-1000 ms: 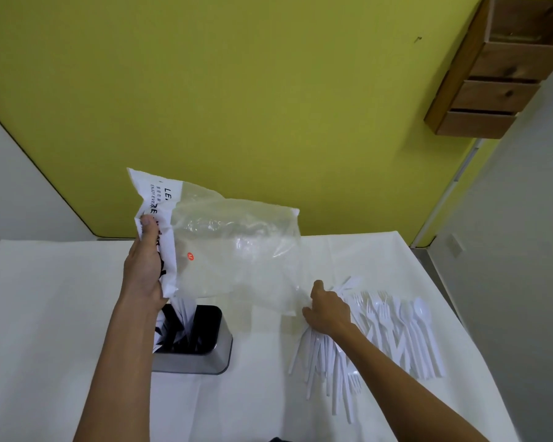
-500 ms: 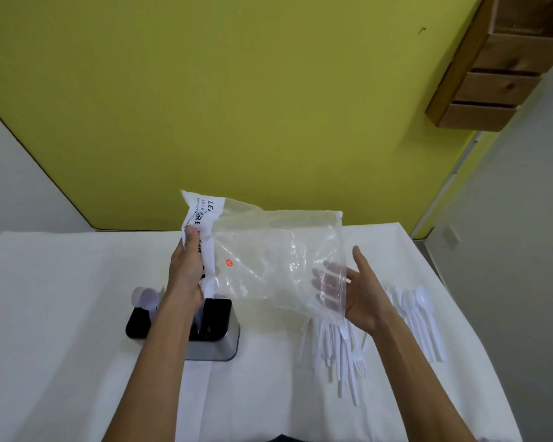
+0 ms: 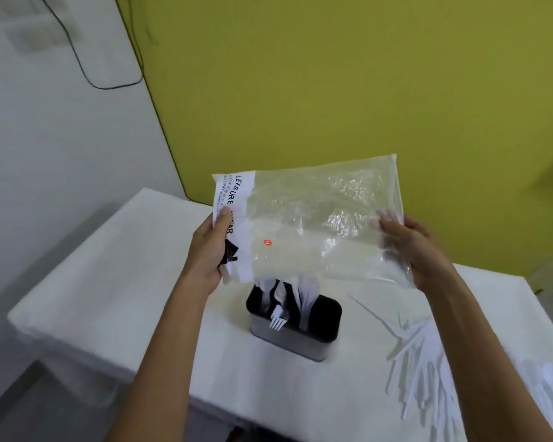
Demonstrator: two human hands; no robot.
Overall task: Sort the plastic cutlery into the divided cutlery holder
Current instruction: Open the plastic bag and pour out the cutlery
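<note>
Several white cutlery pieces (image 3: 305, 301) stand in the dark holder (image 3: 288, 346), under the bag (image 3: 316, 218).

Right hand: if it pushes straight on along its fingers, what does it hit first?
The clear crinkled plastic bag: fingers of the right hand lie against its right edge, pointing up and left, apparently behind the film.

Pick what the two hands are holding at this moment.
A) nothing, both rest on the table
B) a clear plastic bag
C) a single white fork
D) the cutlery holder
B: the left hand grips the printed white edge of the clear plastic bag and the right hand holds its opposite side, with the bag raised above the cutlery holder.
</note>
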